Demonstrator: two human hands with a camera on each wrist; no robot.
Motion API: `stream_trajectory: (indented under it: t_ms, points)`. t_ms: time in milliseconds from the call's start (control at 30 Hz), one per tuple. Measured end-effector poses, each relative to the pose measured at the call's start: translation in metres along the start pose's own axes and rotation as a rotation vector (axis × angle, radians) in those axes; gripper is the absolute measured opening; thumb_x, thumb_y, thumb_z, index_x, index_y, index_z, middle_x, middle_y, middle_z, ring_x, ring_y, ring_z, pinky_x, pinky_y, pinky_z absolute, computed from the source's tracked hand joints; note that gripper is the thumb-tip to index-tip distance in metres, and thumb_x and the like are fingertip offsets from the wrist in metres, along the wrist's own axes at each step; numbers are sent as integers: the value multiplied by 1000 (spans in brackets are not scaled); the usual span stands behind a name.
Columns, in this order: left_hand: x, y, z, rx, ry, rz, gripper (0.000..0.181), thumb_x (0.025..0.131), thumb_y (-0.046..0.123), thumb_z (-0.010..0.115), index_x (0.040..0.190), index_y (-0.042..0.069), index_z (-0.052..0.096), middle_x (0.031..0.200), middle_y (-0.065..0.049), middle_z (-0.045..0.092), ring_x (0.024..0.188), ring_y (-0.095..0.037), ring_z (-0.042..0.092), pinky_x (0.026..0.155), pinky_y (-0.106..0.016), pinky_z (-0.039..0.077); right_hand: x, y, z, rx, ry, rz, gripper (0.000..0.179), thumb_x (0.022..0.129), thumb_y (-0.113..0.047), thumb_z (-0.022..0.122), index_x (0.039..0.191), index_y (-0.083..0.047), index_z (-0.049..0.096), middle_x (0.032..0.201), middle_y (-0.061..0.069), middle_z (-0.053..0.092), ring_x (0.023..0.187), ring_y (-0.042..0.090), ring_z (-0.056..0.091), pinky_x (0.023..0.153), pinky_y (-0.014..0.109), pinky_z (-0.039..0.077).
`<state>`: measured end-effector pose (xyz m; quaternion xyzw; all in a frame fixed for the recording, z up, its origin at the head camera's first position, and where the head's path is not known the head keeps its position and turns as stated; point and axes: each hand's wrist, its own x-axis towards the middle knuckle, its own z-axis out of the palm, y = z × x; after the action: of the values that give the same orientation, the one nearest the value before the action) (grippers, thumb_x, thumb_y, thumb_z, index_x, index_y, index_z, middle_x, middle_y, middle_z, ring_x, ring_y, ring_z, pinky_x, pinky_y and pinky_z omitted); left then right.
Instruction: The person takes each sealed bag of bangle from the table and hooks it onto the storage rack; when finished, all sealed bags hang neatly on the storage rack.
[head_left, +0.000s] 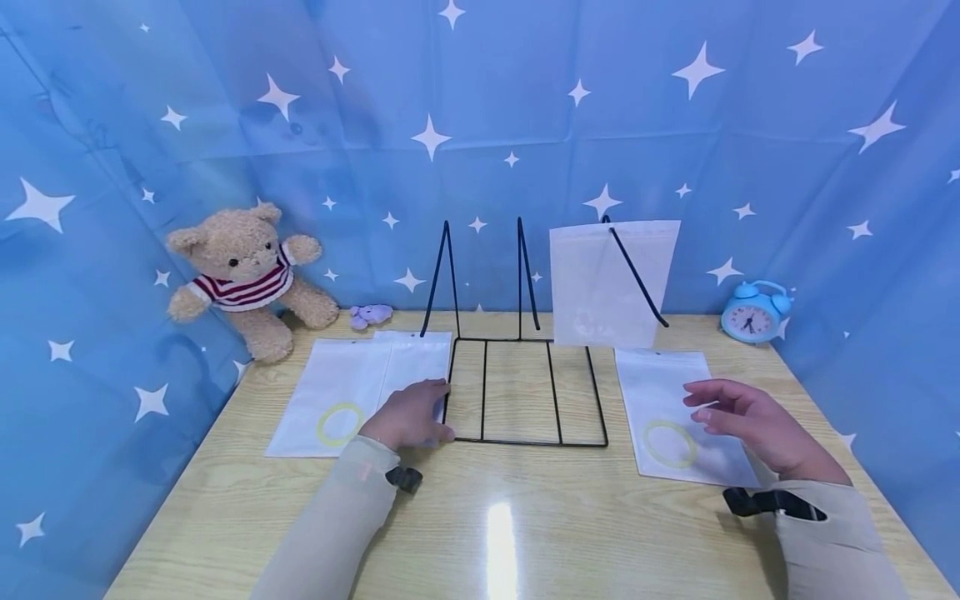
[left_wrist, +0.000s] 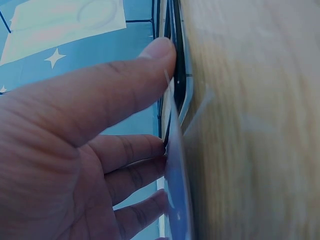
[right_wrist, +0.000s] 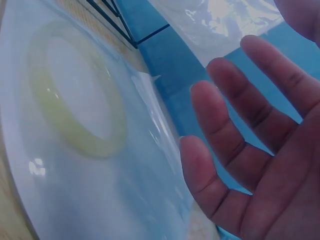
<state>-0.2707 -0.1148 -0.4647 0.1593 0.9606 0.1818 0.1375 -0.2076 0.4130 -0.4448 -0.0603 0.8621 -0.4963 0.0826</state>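
Note:
A black wire rack [head_left: 517, 442] with three bent upright arms stands mid-table. One clear plastic bag [head_left: 611, 283] hangs from its right arm. My left hand [head_left: 411, 414] touches the rack's front left corner with its thumb and fingertips spread apart; in the left wrist view the fingers [left_wrist: 135, 180] meet the wire beside a bag edge [left_wrist: 180, 195]. Under and beside that hand lie overlapping clear bags [head_left: 345, 367], one showing a yellow ring [head_left: 321, 425]. My right hand [head_left: 750, 421] hovers, holding nothing, above another clear bag [head_left: 660, 379] with a yellow ring [right_wrist: 47, 100] inside.
A teddy bear [head_left: 251, 292] in a striped top sits at the back left, near a small purple toy [head_left: 371, 316]. At the back right stands a blue alarm clock [head_left: 752, 319]. Behind the wooden table [head_left: 465, 517] hangs a blue curtain [head_left: 495, 92] with white stars.

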Motion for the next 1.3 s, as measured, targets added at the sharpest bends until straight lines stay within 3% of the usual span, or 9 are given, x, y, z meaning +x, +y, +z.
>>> stream_trajectory:
  t_ms: [400,833,1100,1300]
  points:
    - [0,0,2,0,5,-16,84,88,38,87,158,9,49,166,-9,45,154,-34,40,124,-60,32,-5,1,-7,-13,-31,-53,47,106,-16,65,147,2,53,124,-17,69,105,8,68,82,30,62]
    - [1,0,2,2,4,-6,85,89,39,86,159,9,48,167,-8,44,154,-34,40,124,-60,32,-11,4,-16,-110,-73,-22,45,104,-16,68,144,2,57,123,-11,69,102,4,64,76,31,60]
    - [2,2,1,-3,9,4,85,87,36,88,157,7,50,165,-10,46,153,-34,41,122,-61,34,-14,-2,-18,-195,-95,-2,48,103,-18,70,142,7,57,130,21,67,100,-3,63,74,31,61]
    - [1,2,0,-5,11,9,85,87,37,88,157,6,50,165,-10,46,153,-34,42,122,-60,35,-16,-6,-19,-237,-101,15,50,103,-20,71,143,8,57,133,28,65,100,-5,61,75,29,60]
